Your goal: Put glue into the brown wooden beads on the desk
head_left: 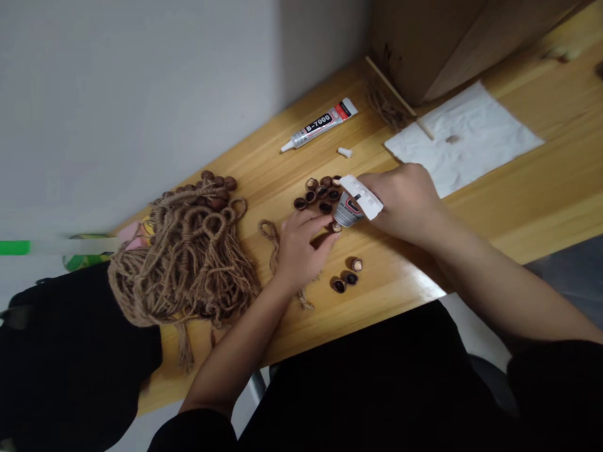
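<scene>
My left hand pinches a small brown nut shell between thumb and fingers, low over the table. Closed around a grey and white glue tube, my right hand points the tube's lower end down at that shell; the exact tip is hard to make out. Several cut shells lie in a group just beyond my left fingers, some dark and hollow, some pale inside. A smaller group of shells sits nearer the table's front edge. Beneath my left hand runs a braided twine cord.
A large heap of braided twine with round brown nuts covers the left side. A B-7000 glue tube, a white cap, a thin stick and a stained white tissue lie farther back, near a cardboard box.
</scene>
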The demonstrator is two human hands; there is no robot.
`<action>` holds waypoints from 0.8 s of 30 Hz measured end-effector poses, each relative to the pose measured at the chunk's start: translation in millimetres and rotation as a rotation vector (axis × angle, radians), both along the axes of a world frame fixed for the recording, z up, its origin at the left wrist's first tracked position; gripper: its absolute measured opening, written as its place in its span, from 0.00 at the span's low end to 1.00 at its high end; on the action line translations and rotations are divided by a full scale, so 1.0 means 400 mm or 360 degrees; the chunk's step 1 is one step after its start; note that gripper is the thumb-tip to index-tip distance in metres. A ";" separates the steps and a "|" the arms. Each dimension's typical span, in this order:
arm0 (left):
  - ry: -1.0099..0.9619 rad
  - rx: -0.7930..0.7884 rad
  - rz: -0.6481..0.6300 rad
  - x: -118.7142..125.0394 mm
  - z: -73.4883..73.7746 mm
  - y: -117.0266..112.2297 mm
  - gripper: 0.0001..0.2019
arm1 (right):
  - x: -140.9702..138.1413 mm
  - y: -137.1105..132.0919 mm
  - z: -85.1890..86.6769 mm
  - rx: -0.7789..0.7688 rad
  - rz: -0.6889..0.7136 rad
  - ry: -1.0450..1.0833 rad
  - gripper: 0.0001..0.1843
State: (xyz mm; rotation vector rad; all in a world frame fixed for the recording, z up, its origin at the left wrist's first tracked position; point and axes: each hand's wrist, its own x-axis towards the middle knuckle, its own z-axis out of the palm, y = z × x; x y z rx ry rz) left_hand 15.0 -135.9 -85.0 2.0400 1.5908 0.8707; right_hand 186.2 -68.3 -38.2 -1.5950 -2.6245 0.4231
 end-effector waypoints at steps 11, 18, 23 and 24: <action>0.0018 0.0055 -0.0005 -0.003 -0.008 0.000 0.08 | 0.002 0.002 -0.002 0.0005 0.0002 0.0001 0.13; 0.0013 -0.0011 -0.0003 -0.003 -0.005 0.001 0.07 | 0.002 0.003 0.003 0.0010 0.0015 -0.0080 0.15; -0.0004 0.0017 -0.0001 0.000 -0.003 0.001 0.07 | 0.000 0.002 -0.003 0.0018 0.0005 -0.0065 0.15; -0.0004 0.0026 0.0002 0.000 -0.004 0.000 0.07 | 0.000 0.002 -0.003 0.0024 0.0005 -0.0060 0.14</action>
